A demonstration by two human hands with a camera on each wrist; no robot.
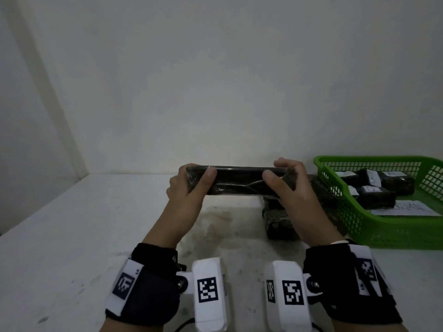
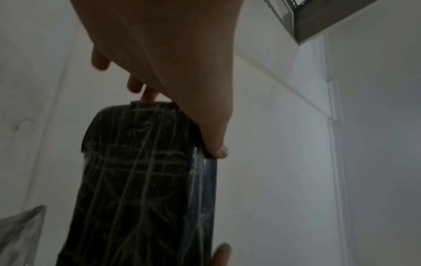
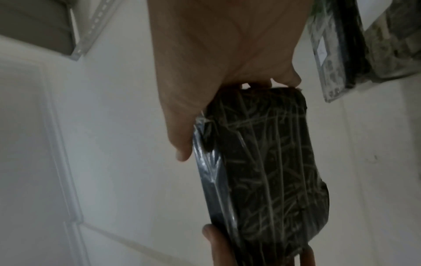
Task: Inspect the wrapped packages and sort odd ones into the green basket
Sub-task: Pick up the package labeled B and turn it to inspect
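Note:
A dark package (image 1: pixel 239 179) wrapped in clear film is held level above the table, edge toward me. My left hand (image 1: pixel 189 183) grips its left end, thumb on the near face and fingers behind. My right hand (image 1: pixel 286 180) grips the right end the same way. The left wrist view shows the package (image 2: pixel 136 180) from below, crinkled film over a dark tray, and the right wrist view shows the package (image 3: pixel 268 171) likewise. The green basket (image 1: pixel 383 226) stands at the right with several wrapped packages (image 1: pixel 374 195) bearing white labels.
Another wrapped package (image 1: pixel 278 221) lies on the white table (image 1: pixel 72 236) below my right hand, next to the basket's left wall. A paper sheet (image 1: pixel 405 208) lies in the basket. A white wall stands behind the table.

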